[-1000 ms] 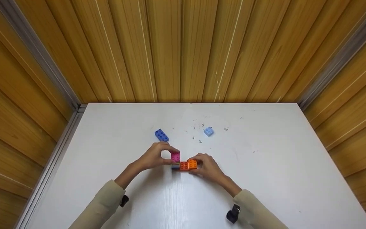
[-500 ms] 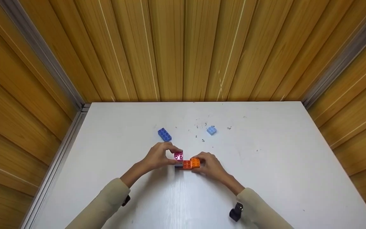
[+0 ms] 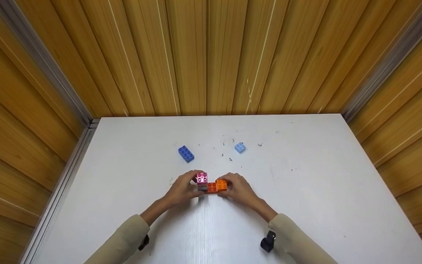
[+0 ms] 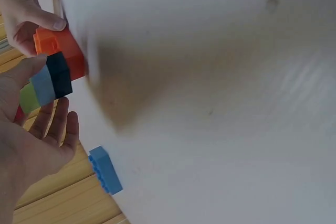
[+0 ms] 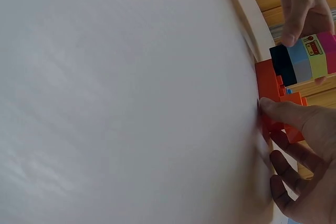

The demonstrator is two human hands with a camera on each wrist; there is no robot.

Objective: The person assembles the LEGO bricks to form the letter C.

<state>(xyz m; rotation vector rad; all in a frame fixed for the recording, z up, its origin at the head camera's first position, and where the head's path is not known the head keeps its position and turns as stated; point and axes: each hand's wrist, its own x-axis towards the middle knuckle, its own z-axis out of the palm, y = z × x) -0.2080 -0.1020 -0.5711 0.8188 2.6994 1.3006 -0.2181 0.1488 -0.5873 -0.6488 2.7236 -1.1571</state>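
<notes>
Rising at the back and sides, wooden plank walls (image 3: 192, 55) box in a white table (image 3: 306, 183), which looks flat, smooth and hard enough to press against. Near its middle, the left hand (image 3: 180, 189) pinches a stack of bricks (image 4: 44, 85), while the right hand (image 3: 243, 190) grips a red brick (image 3: 211, 187) together with the orange brick (image 3: 221, 184) on its right end. From the top, the stack runs pink, yellow-green, pale blue and black, its foot at the red brick; I cannot tell whether it is seated on the studs. All should prove light, stiff and tough, slightly slick, best held low by the flat sides. Farther off lie a loose blue brick (image 3: 186, 153), a smaller light blue brick (image 3: 240, 147) and scattered dark specks (image 3: 230, 159).
</notes>
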